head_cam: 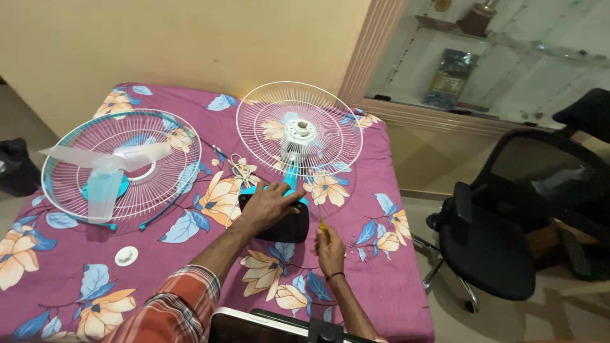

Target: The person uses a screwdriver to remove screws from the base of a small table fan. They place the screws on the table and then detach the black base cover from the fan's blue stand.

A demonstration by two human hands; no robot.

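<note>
A small table fan stands on a purple flowered cloth: a white wire rear guard (298, 130) on a blue neck, above a black and blue base (283, 225). My left hand (267, 204) rests flat on top of that base. My right hand (330, 244) is just right of the base, closed around a small yellow-handled screwdriver (322, 223) that points up. To the left lies the front wire guard (121, 166) with the clear fan blade (105, 174) resting on it.
A small white round cap (126, 256) lies on the cloth near the front left. A white cord (240, 166) is coiled between the two guards. A black office chair (508, 222) stands to the right, and a dark device (279, 327) sits at the bottom edge.
</note>
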